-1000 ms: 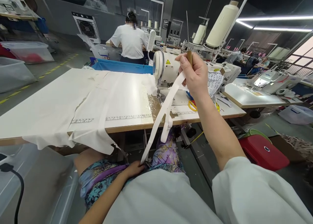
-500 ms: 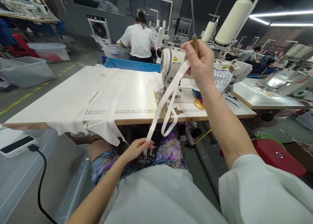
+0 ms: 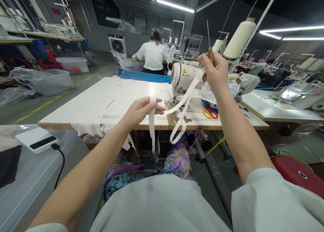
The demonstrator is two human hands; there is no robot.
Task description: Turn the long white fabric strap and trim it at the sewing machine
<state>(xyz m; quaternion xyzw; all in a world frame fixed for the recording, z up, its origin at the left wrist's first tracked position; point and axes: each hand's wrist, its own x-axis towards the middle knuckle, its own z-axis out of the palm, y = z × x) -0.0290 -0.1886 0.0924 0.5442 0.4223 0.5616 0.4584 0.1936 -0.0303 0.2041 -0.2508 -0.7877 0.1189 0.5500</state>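
Observation:
A long white fabric strip (image 3: 188,94) runs between my two hands, sagging in the middle with a loop below the table edge. My left hand (image 3: 138,113) is closed on it in front of the table, and a tail hangs down from the fingers. Raised before the sewing machine (image 3: 188,75), my right hand (image 3: 217,73) grips the strip's other part along with an awl (image 3: 210,53). The awl has a wooden handle, and its thin metal point faces up. White fabric pieces (image 3: 124,95) lie over the table (image 3: 60,115), some draping past its front edge.
Scissors with yellow and red handles (image 3: 210,113) lie beside the machine, near a printed paper sheet (image 3: 233,87). A large thread cone (image 3: 240,39) stands behind. At left, a white device (image 3: 37,137) with a black cable rests on a plastic bin. A co-worker (image 3: 153,56) sits beyond.
My left hand has risen from near my lap to above the table's front edge, still holding the strip. My right hand keeps the awl and strip raised. The view has shifted.

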